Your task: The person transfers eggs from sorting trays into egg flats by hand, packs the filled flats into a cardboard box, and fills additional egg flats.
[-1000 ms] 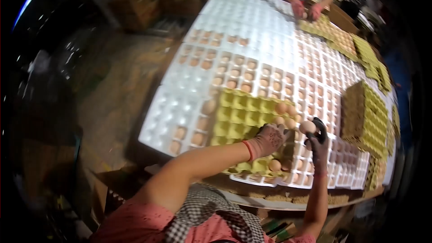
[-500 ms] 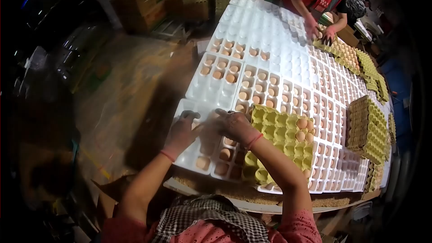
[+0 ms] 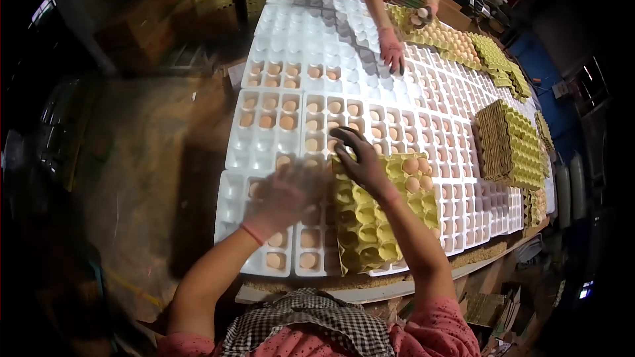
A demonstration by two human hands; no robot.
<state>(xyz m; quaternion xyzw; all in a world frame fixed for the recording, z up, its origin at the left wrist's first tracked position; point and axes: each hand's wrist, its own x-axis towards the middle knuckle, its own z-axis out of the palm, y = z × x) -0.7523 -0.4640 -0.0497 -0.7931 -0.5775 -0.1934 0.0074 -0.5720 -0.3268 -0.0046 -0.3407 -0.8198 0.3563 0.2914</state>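
Note:
My left hand [image 3: 284, 201], smeared by motion, hovers over the seam between two white foam egg trays. Whether its fingers hold anything I cannot make out. My right hand [image 3: 364, 164] wears a dark-tipped glove and is above the left edge of a yellow pulp egg tray [image 3: 367, 225]. Its thumb and fingers are apart, with nothing visible between them. Several brown eggs [image 3: 417, 175] sit in the pulp tray's far right corner; most of its other cups hold none. The near-left foam tray [image 3: 230, 208] has eggs in some pockets, partly hidden by my left hand.
More foam trays [image 3: 291, 33] cover the table, many with eggs. A stack of pulp trays [image 3: 512, 145] stands at right. Across the table a co-worker's gloved hand [image 3: 391, 49] reaches over foam trays; the other holds eggs [image 3: 420, 18]. The table edge [image 3: 397, 287] is before me.
The view has shifted, so the table appears further left. My hands, close together over the near-left foam tray before, have moved apart, the right towards the pulp tray. The co-worker's hands have separated.

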